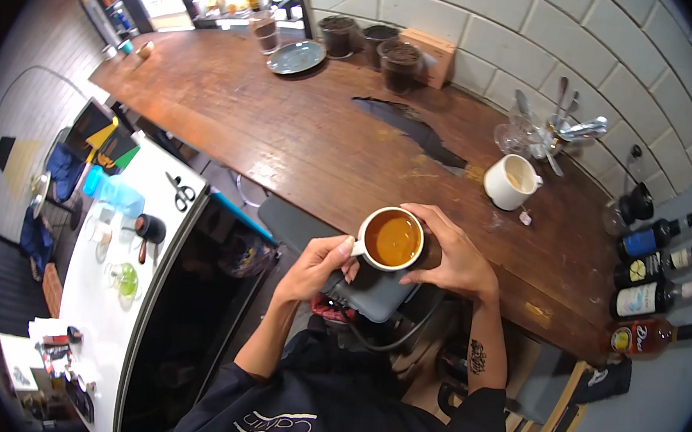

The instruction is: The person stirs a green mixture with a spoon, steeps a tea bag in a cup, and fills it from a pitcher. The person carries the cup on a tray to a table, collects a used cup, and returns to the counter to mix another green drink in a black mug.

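Between my two hands is a white cup (392,264) with brown coffee in it, held near the front edge of the wooden counter. My left hand (321,265) pinches the cup's handle on its left side. Curved around the cup's right side is my right hand (456,258), thumb and fingers apart on either side of it. A white mug (509,183) with a pale drink inside stands on the counter to the right, a tea bag tag (525,218) lying beside it.
On the wooden counter (287,137) are a blue-grey plate (296,58), dark-filled cups (399,66), a wooden box (434,57) and a metal cup of spoons (563,135). Bottles (643,300) line the right wall. Scissors (180,192) lie on a white worktop at left.
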Demonstrator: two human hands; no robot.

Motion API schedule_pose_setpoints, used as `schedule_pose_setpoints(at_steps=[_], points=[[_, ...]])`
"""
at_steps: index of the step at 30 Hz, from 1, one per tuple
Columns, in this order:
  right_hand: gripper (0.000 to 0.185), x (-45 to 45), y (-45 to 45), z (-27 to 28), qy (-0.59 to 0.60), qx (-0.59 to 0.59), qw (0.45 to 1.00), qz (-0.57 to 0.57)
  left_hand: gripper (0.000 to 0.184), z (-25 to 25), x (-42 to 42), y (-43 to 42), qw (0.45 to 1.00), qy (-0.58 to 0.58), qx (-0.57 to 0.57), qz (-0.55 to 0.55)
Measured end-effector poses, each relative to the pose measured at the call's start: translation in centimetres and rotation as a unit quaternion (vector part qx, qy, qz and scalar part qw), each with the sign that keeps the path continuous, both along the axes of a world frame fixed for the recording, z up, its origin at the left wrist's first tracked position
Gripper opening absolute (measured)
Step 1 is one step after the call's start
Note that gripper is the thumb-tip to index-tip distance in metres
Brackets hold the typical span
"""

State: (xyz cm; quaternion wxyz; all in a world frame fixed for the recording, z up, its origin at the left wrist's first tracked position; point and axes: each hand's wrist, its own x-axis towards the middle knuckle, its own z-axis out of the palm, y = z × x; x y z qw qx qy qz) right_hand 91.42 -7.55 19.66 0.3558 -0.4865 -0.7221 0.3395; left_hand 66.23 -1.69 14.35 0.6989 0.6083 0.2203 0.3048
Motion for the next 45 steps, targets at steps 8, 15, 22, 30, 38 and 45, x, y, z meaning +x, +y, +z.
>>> schedule_pose_setpoints(at_steps=[8, 15, 22, 30, 38, 45], points=[[0.098, -9.6, -2.2, -3.4, 0.099, 0.035, 0.993, 0.052, 0.041, -1.7, -8.8, -6.1, 0.998, -0.016, -0.002, 0.063], [0.100, -23.1, -4.7, -7.9, 0.163, -0.032, 0.983, 0.072, 0.044, -3.3, -20.6, -10.9, 0.989, -0.028, -0.035, 0.141], [0.092, -39.0, -5.1, -9.5, 0.197, -0.118, 0.964, 0.137, 0.046, -5.2, -35.8, -15.7, 0.974, -0.043, -0.018, 0.222], [0.102, -55.4, -4.2, -10.0, 0.139, -0.170, 0.922, 0.318, 0.046, -5.6, -48.9, -22.7, 0.903, 0.000, -0.018, 0.430], [0.085, -62.7, -0.3, -12.7, 0.048, -0.165, 0.919, 0.354, 0.044, -7.6, -53.7, -26.6, 0.793, -0.035, -0.055, 0.606], [0.018, -64.4, 6.0, -15.3, 0.165, -0.161, 0.961, 0.151, 0.041, -9.6, -57.8, -23.3, 0.770, -0.072, -0.046, 0.632]])
